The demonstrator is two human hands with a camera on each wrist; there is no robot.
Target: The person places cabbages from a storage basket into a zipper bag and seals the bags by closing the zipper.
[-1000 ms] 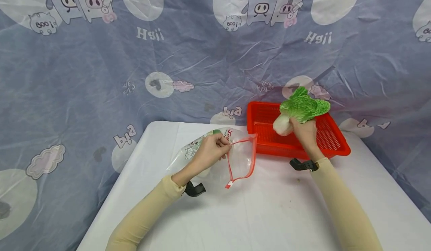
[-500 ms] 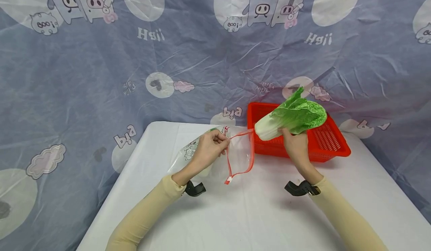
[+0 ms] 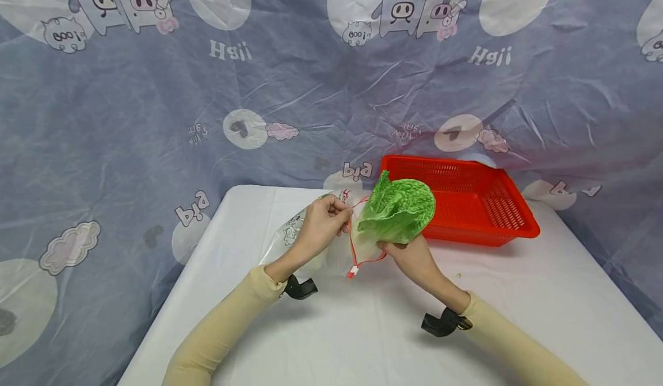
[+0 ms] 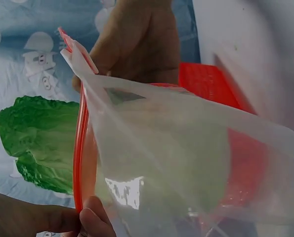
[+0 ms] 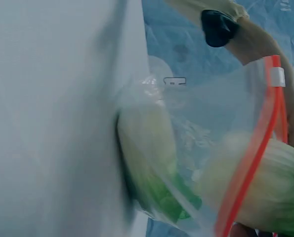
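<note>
In the head view my left hand point(image 3: 321, 225) pinches the red zip edge point(image 4: 79, 148) of a clear plastic slider bag point(image 3: 284, 236), holding its mouth apart. My right hand point(image 3: 418, 264) grips a napa cabbage point(image 3: 400, 209) from below. The pale stem end of this cabbage is inside the bag mouth, while its green leaves stick out to the right. Through the plastic, the right wrist view shows another napa cabbage point(image 5: 149, 153) lying deeper in the bag. A white slider point(image 5: 277, 77) sits at one end of the zip.
Behind the right hand, a red perforated basket point(image 3: 466, 234) stands at the back right of the white-covered table point(image 3: 393, 334). A patterned blue-grey cloth point(image 3: 311, 75) hangs behind the table. A tiny pale scrap point(image 3: 458, 275) lies in front of the basket.
My right hand has carried the cabbage leftward and down from over the basket, tilting its stem end into the bag. The left hand has kept its pinch, almost unmoved.
</note>
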